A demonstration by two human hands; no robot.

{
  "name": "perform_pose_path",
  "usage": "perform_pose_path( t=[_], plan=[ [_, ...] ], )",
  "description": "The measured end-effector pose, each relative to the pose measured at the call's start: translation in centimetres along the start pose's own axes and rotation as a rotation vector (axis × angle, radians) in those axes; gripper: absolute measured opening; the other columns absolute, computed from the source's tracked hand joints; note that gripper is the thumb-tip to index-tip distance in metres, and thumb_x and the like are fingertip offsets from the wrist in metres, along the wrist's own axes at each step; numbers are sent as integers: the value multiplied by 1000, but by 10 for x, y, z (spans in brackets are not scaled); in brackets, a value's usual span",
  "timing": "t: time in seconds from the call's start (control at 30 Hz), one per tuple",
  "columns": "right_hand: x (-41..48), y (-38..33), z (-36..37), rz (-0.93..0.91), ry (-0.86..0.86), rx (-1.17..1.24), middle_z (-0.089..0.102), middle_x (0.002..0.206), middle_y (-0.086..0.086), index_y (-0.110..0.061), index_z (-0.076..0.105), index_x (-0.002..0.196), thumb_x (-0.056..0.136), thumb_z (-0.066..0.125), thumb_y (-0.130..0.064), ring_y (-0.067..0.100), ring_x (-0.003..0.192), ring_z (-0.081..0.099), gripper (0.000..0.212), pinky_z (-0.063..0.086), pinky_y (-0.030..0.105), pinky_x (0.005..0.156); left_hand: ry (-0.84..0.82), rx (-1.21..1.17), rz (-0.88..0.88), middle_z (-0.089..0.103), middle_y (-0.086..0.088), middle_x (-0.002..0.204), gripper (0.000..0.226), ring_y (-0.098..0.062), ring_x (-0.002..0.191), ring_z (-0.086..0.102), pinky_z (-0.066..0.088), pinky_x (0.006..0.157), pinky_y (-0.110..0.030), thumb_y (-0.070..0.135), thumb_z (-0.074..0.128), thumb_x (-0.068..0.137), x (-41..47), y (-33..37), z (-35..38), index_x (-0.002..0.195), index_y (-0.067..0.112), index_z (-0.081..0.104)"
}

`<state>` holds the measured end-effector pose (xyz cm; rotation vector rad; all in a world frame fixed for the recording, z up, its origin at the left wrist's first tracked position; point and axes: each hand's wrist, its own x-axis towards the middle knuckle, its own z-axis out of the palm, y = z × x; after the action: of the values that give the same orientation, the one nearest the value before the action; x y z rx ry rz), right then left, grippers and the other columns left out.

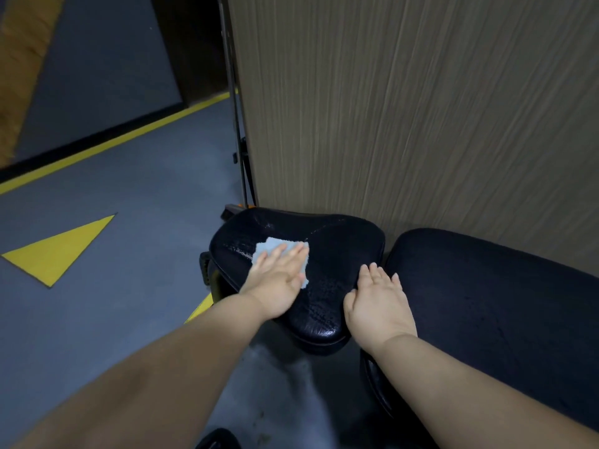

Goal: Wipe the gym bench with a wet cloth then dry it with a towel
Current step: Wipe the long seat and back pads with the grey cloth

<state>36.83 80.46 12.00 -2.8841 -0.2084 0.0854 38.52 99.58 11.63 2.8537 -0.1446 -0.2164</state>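
Note:
A black padded gym bench stands against a wall, in two parts: a small seat pad (340, 251) and a long back pad (486, 293) to its right. A light blue cloth (270, 246) lies flat on the seat pad, whose surface looks wet and shiny around it. My left hand (278, 280) presses on the cloth with straight fingers and covers most of it. My right hand (377, 303) rests flat with straight fingers at the gap between the two pads, holding nothing.
A wood-grain wall panel (421, 108) rises right behind the bench. Grey floor (129, 196) with a yellow triangle (61, 251) and a yellow stripe (107, 147) spreads to the left. Thin black frame bars (241, 150) stand at the panel's left edge.

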Motion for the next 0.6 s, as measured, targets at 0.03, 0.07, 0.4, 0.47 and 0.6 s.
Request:
perform_pose_path(
  t=[0.03, 0.07, 0.4, 0.47, 0.6],
  plan=[
    [-1, 2, -3, -12, -10, -1, 18, 159, 11, -6, 19, 151, 98, 28, -28, 18, 147, 11, 59, 2, 35, 121, -6, 8, 20, -6, 21, 160, 54, -6, 147, -14, -12, 118, -33, 31, 20, 105, -2, 3, 1, 154, 36, -4],
    [-1, 5, -6, -41, -27, -15, 18, 159, 11, -6, 19, 151, 98, 29, -29, 18, 147, 11, 58, 3, 34, 121, -11, 15, 40, -7, 21, 160, 55, -5, 147, -15, -12, 119, -33, 31, 20, 105, -4, 6, 2, 154, 36, -4],
    [11, 48, -16, -677, -162, -64, 13, 159, -7, -23, 19, 152, 83, 14, -61, 1, 142, -6, 79, -1, 22, 118, -77, 91, 249, -6, 24, 159, 54, -1, 145, -15, -15, 117, -28, 30, 21, 106, 6, 4, -13, 153, 38, -2],
    [15, 56, -17, -729, -150, -48, 18, 157, -9, -26, 24, 151, 87, 22, -57, 1, 144, -1, 71, 1, 20, 116, -77, 94, 251, -5, 24, 159, 53, 0, 145, -14, -15, 117, -26, 29, 21, 106, 13, 1, -18, 153, 38, -1],
    [19, 63, -13, -750, -77, 42, 33, 152, -8, -28, 40, 145, 91, 36, -47, 4, 144, 16, 57, 18, 26, 117, -45, 96, 223, -1, 24, 159, 52, 0, 146, -12, -14, 117, -27, 29, 21, 106, 29, 0, -20, 153, 39, 2]
  ],
)
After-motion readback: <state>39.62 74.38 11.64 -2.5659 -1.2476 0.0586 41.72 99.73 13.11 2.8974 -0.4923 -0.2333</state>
